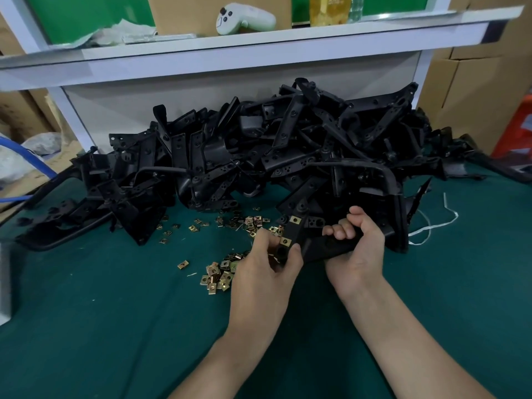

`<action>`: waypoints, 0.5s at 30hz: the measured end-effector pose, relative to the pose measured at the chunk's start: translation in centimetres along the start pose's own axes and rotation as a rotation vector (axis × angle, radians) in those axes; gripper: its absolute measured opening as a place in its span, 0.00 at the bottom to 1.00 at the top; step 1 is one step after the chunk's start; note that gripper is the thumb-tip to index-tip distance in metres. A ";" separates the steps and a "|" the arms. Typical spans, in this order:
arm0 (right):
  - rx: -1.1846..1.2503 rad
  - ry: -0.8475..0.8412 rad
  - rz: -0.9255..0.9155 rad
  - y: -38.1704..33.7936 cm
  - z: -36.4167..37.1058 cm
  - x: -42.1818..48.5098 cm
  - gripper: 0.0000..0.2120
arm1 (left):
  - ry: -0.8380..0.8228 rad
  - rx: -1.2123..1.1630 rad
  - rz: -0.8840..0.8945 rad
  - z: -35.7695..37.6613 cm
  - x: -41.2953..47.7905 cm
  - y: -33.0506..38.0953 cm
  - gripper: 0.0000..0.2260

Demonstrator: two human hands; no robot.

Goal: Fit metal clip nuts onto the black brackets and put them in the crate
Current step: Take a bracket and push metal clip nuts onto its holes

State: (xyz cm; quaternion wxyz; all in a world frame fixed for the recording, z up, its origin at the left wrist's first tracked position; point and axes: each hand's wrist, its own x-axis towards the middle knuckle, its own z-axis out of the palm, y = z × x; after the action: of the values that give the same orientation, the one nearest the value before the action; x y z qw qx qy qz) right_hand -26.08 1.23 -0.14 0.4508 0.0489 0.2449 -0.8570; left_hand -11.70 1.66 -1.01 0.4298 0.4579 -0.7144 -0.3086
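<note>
Right of centre, the right hand [355, 246] curls round a matte black bracket [315, 247]; the left hand [267, 269] pinches its flat strip, which bears two square brass-coloured clip nuts [294, 220].

Our two bare forearms rise from the 6 o'clock edge and converge just right of centre, the left slanting toward 1 o'clock and the right toward 11 o'clock. Our left hand [267, 263] shows its back to us, with thumb and curled fingers pinching the near end of a black bracket [316, 250]. Close at its 3 o'clock, our right hand [357, 246] grips the same bracket, its fingers [339, 231] wrapped round the edge with the tips facing us. The hands are not touching each other.
</note>
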 end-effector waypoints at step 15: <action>-0.266 -0.365 0.288 0.5 0.0 -0.9 0.14 | 0.161 -0.124 0.174 -1.4 0.8 -0.4 0.06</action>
State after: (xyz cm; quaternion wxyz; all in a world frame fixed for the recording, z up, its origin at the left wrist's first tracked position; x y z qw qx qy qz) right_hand -25.12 1.62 -0.06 0.6073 -0.1318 0.2603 -0.7389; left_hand -10.43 0.64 -0.47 0.5386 0.3900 -0.6940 -0.2760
